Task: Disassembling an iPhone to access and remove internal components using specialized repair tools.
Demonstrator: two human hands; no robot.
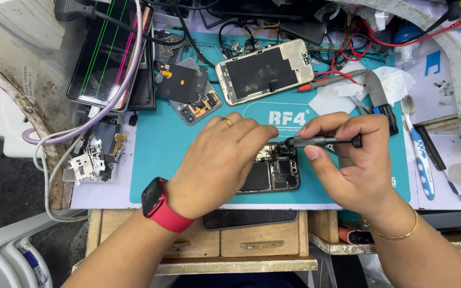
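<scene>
Best to keep left hand [217, 160] pressing flat on opened phone [273, 173], right hand [348, 160] fingers pinching screwdriver [321, 141] steady, level.

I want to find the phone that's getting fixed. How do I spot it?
Look at the teal mat on the bench. Near its front edge, under both hands, lies the open phone, its dark insides showing. Unlike the other opened phone farther back, the left hand rests on it and the right hand holds a screwdriver over it.
</scene>
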